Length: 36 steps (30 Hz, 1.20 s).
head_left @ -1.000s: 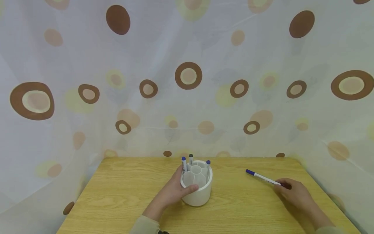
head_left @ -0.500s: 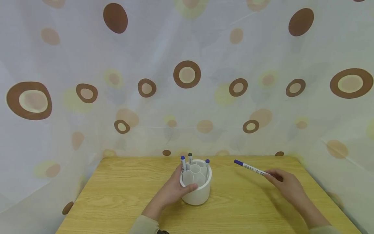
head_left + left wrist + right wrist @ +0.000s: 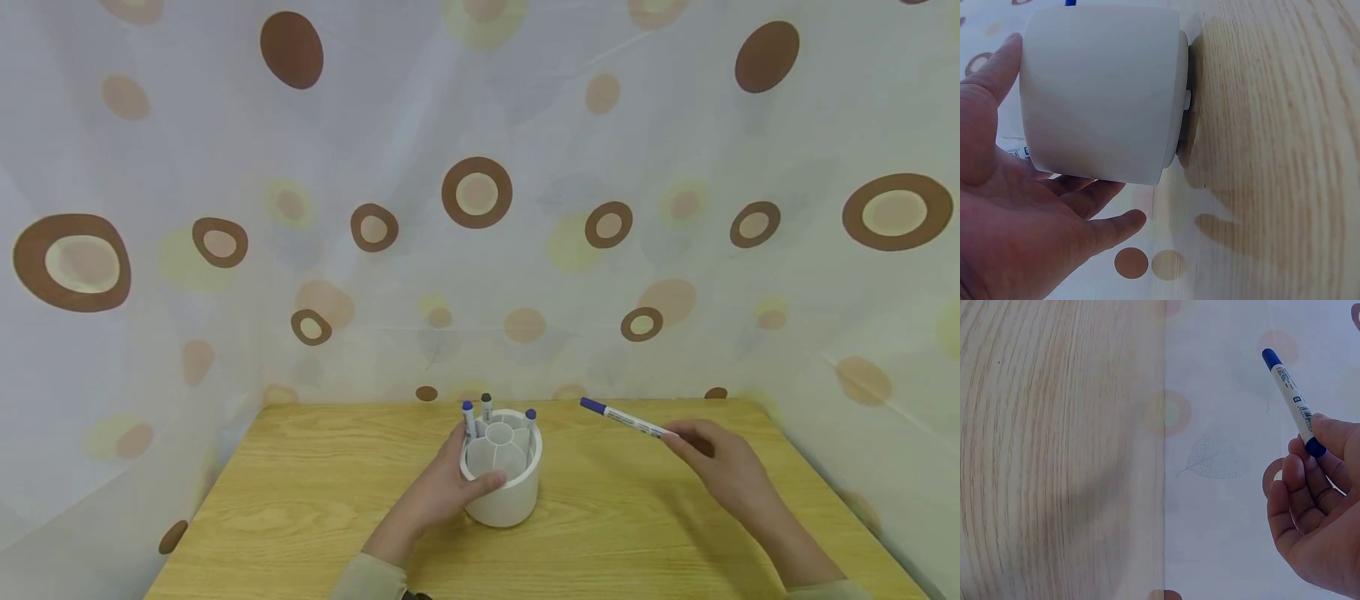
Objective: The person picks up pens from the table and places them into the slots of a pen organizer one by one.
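A white round pen holder [image 3: 504,505] with several compartments stands on the wooden table. Round its left side my left hand [image 3: 429,502] grips it, thumb at the near rim; the left wrist view shows the holder's wall [image 3: 1100,94] between thumb and fingers. Inside stand a blue-capped marker [image 3: 469,422] at left, a dark-capped marker [image 3: 487,408] at the back and another blue-capped marker [image 3: 531,418] at right. To the right, above the table, my right hand [image 3: 726,471] pinches a white marker [image 3: 632,421] by its end, its blue cap pointing up and left towards the holder.
The wooden table [image 3: 315,492] ends at the back against a white curtain [image 3: 420,283] with brown and beige circles. The same curtain hangs at both sides. The right hand's shadow falls on the tabletop.
My right hand has lifted the marker off the table and brought it left, closer to the pen holder. The left hand keeps its hold on the pen holder.
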Each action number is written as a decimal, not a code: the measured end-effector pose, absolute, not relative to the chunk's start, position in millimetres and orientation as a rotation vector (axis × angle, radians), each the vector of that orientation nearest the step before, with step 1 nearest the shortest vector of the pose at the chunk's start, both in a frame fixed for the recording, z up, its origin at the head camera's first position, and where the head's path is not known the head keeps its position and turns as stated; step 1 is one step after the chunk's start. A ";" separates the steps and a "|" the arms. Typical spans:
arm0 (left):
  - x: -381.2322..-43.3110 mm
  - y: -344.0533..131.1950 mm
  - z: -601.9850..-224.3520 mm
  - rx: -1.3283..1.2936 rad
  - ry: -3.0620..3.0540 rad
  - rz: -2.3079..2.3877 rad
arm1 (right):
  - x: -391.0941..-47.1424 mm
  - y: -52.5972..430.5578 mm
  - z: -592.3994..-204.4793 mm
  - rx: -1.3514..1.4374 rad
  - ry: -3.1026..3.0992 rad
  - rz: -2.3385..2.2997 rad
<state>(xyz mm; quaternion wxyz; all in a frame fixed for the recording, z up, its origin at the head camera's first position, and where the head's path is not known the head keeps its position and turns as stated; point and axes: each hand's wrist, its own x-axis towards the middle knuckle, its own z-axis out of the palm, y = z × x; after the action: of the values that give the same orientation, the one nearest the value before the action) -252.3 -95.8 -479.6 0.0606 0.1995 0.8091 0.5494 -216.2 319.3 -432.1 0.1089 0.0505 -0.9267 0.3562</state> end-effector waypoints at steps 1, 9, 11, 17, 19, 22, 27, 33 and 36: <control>-252.4 -95.9 -479.7 0.604 2.446 1.664 | -215.5 317.6 -430.5 0.153 -2.722 1.052; -251.3 -95.8 -478.3 0.603 2.445 1.666 | -209.7 306.5 -420.2 0.170 -2.684 1.058; -250.7 -95.6 -477.7 0.601 2.446 1.668 | -207.9 303.4 -417.3 0.187 -2.671 1.049; -249.6 -95.8 -477.5 0.584 2.453 1.656 | -203.0 294.0 -409.8 0.220 -2.662 1.054; -249.9 -95.9 -477.7 0.579 2.454 1.649 | -202.1 290.4 -407.6 0.226 -2.662 1.060; -251.1 -96.0 -477.7 0.577 2.450 1.649 | -201.5 285.0 -404.7 0.260 -2.648 1.065; -252.9 -96.0 -477.7 0.586 2.456 1.651 | -201.1 277.6 -401.3 0.331 -2.627 1.067; -253.5 -95.8 -478.5 0.590 2.445 1.657 | -202.3 271.3 -402.0 0.412 -2.630 1.074; -253.5 -95.6 -479.0 0.591 2.448 1.655 | -203.3 267.7 -403.4 0.431 -2.638 1.087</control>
<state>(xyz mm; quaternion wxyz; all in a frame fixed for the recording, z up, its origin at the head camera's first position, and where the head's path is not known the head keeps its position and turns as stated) -253.5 -95.6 -479.0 0.0642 0.1957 0.8106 0.5482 -203.3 267.7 -403.4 0.1278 0.1481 -0.9067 0.3736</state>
